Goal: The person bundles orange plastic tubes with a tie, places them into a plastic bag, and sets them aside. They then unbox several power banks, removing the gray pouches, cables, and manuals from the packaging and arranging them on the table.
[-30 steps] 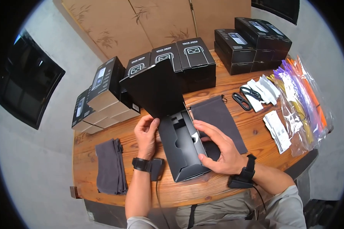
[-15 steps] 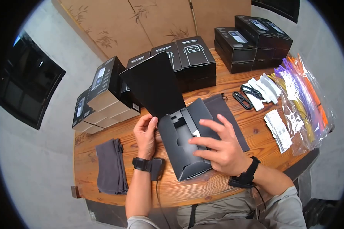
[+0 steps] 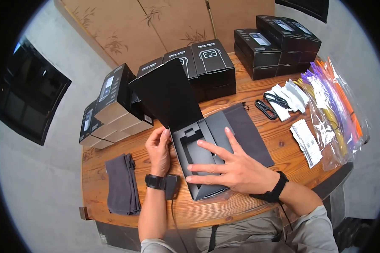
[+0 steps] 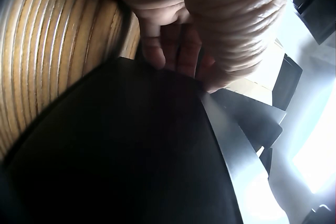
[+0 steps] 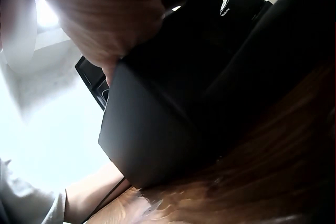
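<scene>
A black cardboard box (image 3: 180, 149) stands on the table in front of me, its tall lid (image 3: 166, 95) raised at the far end. Inside is a dark grey insert with a recess (image 3: 194, 152). My left hand (image 3: 158, 152) pinches the far left edge of the box; in the left wrist view its fingers (image 4: 186, 58) bend round the dark edge. Over the near half spreads my right hand (image 3: 245, 170), fingers apart and reaching across the recess, hiding part of the insert. A dark grey panel (image 3: 218, 128) spreads out along the box's right side.
A grey drawstring pouch (image 3: 253, 135) lies right of the box, folded grey pouches (image 3: 121, 183) at left. Black boxes (image 3: 213, 63) are stacked behind. Cables (image 3: 266, 109), folded papers (image 3: 306, 143) and a clear bag of coloured strips (image 3: 335, 114) lie at right.
My right hand has left the box's right edge and moved left over the inside with fingers spread. The side panel has swung outward, and more of the recess shows. My left hand stays at the edge.
</scene>
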`<action>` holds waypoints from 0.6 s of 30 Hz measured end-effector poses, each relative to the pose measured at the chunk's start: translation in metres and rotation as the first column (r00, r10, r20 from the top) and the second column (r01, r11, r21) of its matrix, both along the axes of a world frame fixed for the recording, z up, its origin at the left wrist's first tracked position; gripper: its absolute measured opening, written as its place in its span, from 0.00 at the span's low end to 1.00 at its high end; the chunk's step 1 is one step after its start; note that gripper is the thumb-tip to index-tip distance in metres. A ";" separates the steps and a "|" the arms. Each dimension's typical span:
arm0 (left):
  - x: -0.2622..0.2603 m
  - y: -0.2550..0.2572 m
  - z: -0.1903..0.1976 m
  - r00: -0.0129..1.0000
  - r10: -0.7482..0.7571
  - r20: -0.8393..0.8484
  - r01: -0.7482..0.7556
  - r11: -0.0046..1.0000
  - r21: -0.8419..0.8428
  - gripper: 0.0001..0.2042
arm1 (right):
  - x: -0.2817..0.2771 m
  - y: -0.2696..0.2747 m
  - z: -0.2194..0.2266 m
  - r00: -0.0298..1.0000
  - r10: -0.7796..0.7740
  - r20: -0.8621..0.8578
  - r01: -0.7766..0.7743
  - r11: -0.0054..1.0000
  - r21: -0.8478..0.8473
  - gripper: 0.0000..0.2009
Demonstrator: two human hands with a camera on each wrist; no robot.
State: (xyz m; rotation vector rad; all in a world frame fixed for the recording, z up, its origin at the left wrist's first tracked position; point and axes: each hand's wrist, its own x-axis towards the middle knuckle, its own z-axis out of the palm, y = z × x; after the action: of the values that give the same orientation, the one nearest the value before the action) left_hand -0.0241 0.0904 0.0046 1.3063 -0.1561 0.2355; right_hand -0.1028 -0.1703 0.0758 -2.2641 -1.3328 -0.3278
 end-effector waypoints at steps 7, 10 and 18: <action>0.003 0.002 -0.003 1.000 0.003 -0.003 -0.003 1.000 0.009 0.08 | 0.001 0.000 0.002 0.999 -0.052 -0.005 0.052 0.999 0.001 0.33; 0.002 0.003 -0.003 0.999 0.010 -0.033 -0.009 1.000 0.020 0.08 | 0.001 -0.002 0.003 0.990 -0.137 0.021 0.136 0.989 0.048 0.32; 0.002 0.000 -0.002 0.998 0.049 -0.038 -0.048 0.998 0.039 0.08 | 0.003 -0.003 -0.008 0.741 -0.092 -0.665 0.595 0.548 0.588 0.21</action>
State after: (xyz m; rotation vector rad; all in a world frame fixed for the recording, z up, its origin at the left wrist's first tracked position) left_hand -0.0218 0.0900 0.0031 1.3528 -0.0959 0.2491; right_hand -0.0998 -0.1734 0.0673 -1.6171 -0.2466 -0.2597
